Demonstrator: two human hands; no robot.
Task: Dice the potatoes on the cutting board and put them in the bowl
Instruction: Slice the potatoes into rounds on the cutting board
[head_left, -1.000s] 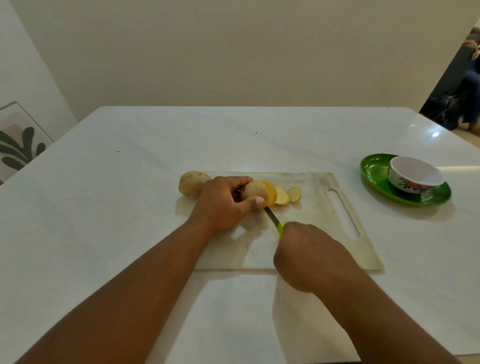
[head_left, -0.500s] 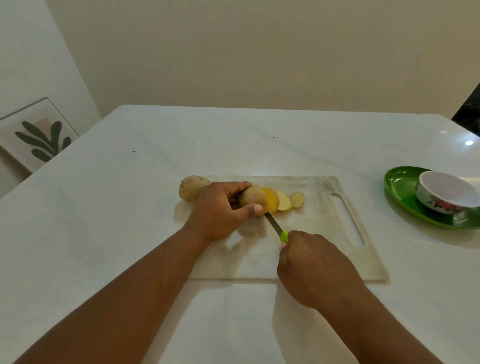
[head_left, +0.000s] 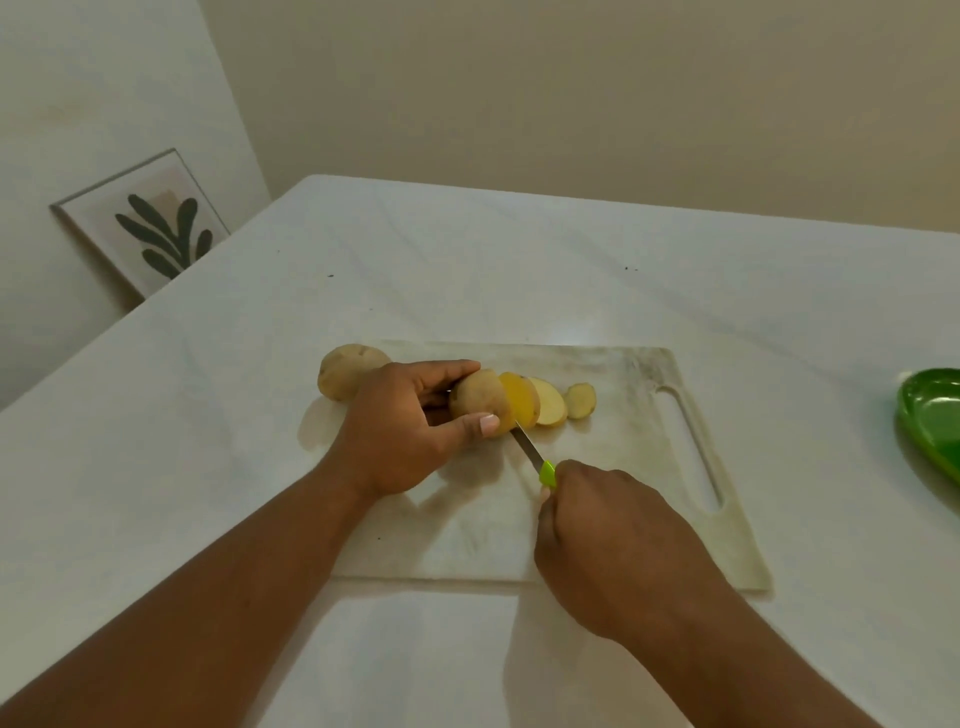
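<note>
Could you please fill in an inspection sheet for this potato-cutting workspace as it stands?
Surface: white table, pale cutting board on it.
Job's things: potato being sliced; slices beside it; whole potato at the board's left end; knife cutting. Bowl out of view.
Clutter: green plate at the right edge, partly cut off.
Hands: left hand holds the potato; right hand grips the knife handle.
Cables: nothing seen.
Surroundings: plain walls; framed leaf picture leaning at left.
</note>
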